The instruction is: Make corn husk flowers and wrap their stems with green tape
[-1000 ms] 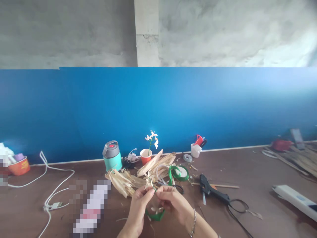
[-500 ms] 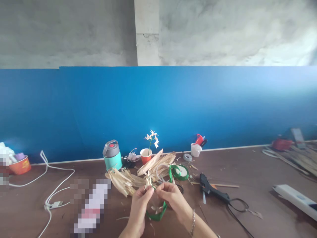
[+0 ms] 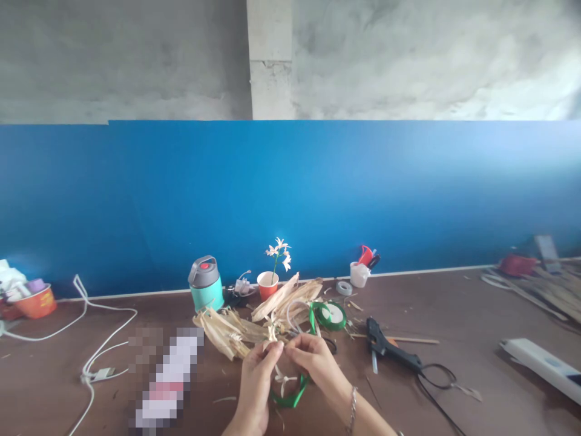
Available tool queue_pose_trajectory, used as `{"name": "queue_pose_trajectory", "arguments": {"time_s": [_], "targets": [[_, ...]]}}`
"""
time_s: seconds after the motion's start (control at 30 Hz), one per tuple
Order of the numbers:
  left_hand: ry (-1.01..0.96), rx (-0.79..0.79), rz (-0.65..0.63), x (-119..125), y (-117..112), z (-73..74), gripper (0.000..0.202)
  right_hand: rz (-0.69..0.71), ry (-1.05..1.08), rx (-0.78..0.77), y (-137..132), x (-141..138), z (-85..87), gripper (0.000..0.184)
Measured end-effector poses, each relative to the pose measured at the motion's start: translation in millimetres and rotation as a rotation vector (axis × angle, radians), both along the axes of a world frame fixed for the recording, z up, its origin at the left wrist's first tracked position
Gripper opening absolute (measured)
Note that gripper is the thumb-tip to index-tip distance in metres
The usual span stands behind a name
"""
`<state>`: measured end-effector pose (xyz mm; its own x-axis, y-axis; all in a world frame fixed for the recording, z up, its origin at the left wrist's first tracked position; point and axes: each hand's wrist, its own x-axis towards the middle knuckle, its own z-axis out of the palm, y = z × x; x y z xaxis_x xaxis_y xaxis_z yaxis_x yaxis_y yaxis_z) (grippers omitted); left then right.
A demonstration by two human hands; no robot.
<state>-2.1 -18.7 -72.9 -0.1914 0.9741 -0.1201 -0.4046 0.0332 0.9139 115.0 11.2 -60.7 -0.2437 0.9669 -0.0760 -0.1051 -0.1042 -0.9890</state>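
Note:
In the middle of the head view, the fingers of my left hand point(image 3: 259, 372) pinch the base of a small cream husk flower point(image 3: 272, 330). My right hand point(image 3: 318, 362) meets it with thumb and forefinger pressed on a green ribbon point(image 3: 294, 395), whose loop droops below the hands. Their fingertips almost touch and hide the flower's stem. Under the hands, beside the loop, shows a pale petal-like piece point(image 3: 284, 380). Dried corn husks point(image 3: 222, 333) lie just beyond, with a green ribbon spool point(image 3: 334, 315) to their right.
A black glue gun point(image 3: 393, 348) lies right, its cord trailing forward. Behind the husks stand a teal flask point(image 3: 207, 293), an orange cup point(image 3: 267, 287) holding a finished flower point(image 3: 279, 248), and a white pen cup point(image 3: 359, 275). White cables point(image 3: 109, 309) cross the left side.
The hanging ribbon loop has swung slightly right, and the pale piece beneath the hands shows more clearly. Both hands keep their pinch with only a slight shift.

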Motion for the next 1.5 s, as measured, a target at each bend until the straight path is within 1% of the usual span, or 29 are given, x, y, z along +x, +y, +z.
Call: {"name": "queue_pose_trajectory", "arguments": {"time_s": [0.1, 0.23, 0.33, 0.43, 0.57, 0.67, 0.77, 0.83, 0.93, 1.03, 1.1, 1.2, 1.3, 1.37, 1.5], "targets": [[0.052, 0.024, -0.015, -2.8, 2.1, -0.8, 0.033, 0.027, 0.023, -0.031, -0.3, 2.8, 3.1, 0.032], [0.149, 0.057, -0.029, -6.3, 4.7, -2.4, 0.035, 0.020, 0.049, -0.051, -0.5, 6.1, 5.9, 0.035], [0.199, 0.082, -0.042, -7.0, 5.0, -3.3, 0.033, 0.058, -0.023, -0.020, 0.3, 6.4, 5.1, 0.032], [0.229, 0.096, -0.042, -7.0, 4.6, -2.6, 0.031, 0.078, -0.079, 0.006, 2.5, 5.5, 2.3, 0.023], [0.231, 0.079, -0.039, -7.5, 5.0, -1.9, 0.030, 0.061, -0.124, 0.055, 4.9, 5.7, -1.4, 0.013], [0.208, 0.072, -0.032, -6.5, 4.9, -2.2, 0.031, 0.026, -0.170, 0.131, 3.5, 6.3, -1.9, 0.009], [0.141, 0.049, -0.016, -4.5, 3.5, -2.3, 0.030, -0.027, -0.197, 0.203, 0.2, 5.4, -1.8, 0.006], [0.136, 0.037, -0.011, -4.1, 2.5, -1.9, 0.030, -0.041, -0.182, 0.220, -0.9, 4.2, -2.2, 0.006], [0.271, 0.079, -0.010, -5.6, 1.8, 0.1, 0.029, -0.027, -0.126, 0.199, -0.2, 3.5, -2.5, 0.007], [0.455, 0.169, -0.025, -7.4, 1.2, 3.3, 0.026, 0.019, -0.052, 0.145, 0.8, 4.4, -1.1, 0.014], [0.564, 0.234, -0.025, -7.9, -0.2, 5.4, 0.023, 0.060, -0.048, 0.123, 0.5, 5.0, -0.1, 0.016], [0.732, 0.320, 0.026, -8.2, -3.1, 7.4, 0.019, 0.075, -0.087, 0.156, -0.2, 5.4, 0.1, 0.017], [0.895, 0.362, 0.094, -8.8, -4.9, 7.4, 0.021, 0.062, -0.079, 0.232, -0.6, 5.2, 0.4, 0.022], [0.950, 0.381, 0.121, -9.4, -4.7, 6.5, 0.021, 0.041, -0.079, 0.262, -0.9, 4.8, 1.0, 0.027], [0.950, 0.388, 0.124, -10.6, -2.7, 3.7, 0.018, 0.001, -0.067, 0.259, -1.5, 3.4, 1.5, 0.027]]}}
